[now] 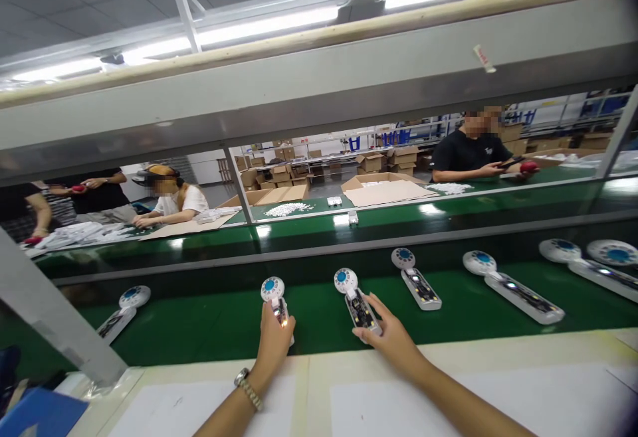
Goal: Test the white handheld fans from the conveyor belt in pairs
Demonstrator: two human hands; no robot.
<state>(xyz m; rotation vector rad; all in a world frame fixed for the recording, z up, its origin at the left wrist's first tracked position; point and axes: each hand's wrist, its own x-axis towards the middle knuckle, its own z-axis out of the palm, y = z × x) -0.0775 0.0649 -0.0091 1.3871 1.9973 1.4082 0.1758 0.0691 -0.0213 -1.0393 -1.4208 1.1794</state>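
Observation:
My left hand is closed around the handle of a white device with a round blue-centred head, and a small orange light shows by the fingers. Just to the right, my right hand grips the lower handle of a second such device, thumb and fingers on its two sides. Its handle is open on top, showing a dark circuit board with lights. Both devices are over the green belt, heads pointing away from me. A metal watch is on my left wrist.
More of these devices lie on the belt: one at the left, several at the right. A slanted metal post stands left. Beyond a rail, people work near cardboard and white parts. A shelf beam crosses above.

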